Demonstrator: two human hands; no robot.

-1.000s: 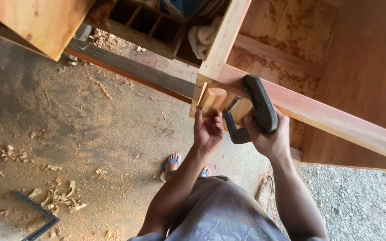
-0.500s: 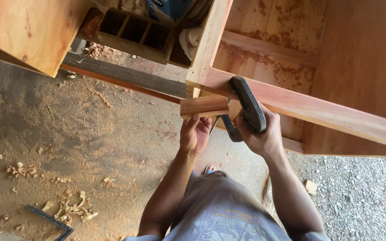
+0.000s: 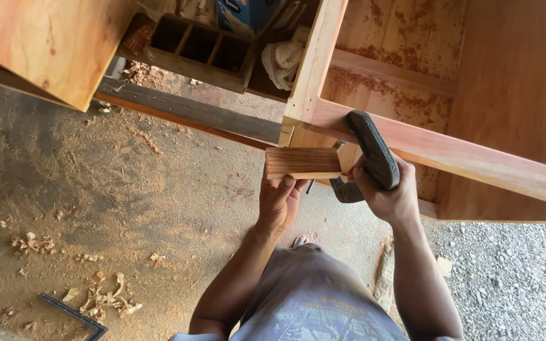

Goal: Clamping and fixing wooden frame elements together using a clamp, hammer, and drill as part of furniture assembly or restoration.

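With the left hand point(image 3: 280, 201) cupping a small rectangular grained wood block point(image 3: 303, 162) against the reddish wooden cabinet rail point(image 3: 462, 158), the right hand point(image 3: 390, 196), at the block's three o'clock, grips a dark grey clamp point(image 3: 372, 151), apparently not yet tightened.

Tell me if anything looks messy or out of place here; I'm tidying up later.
Wood shavings and sawdust lie scattered over the floor, and a metal square lies among them. More sawdust coats the cabinet's inner shelf. Nothing looks broken.
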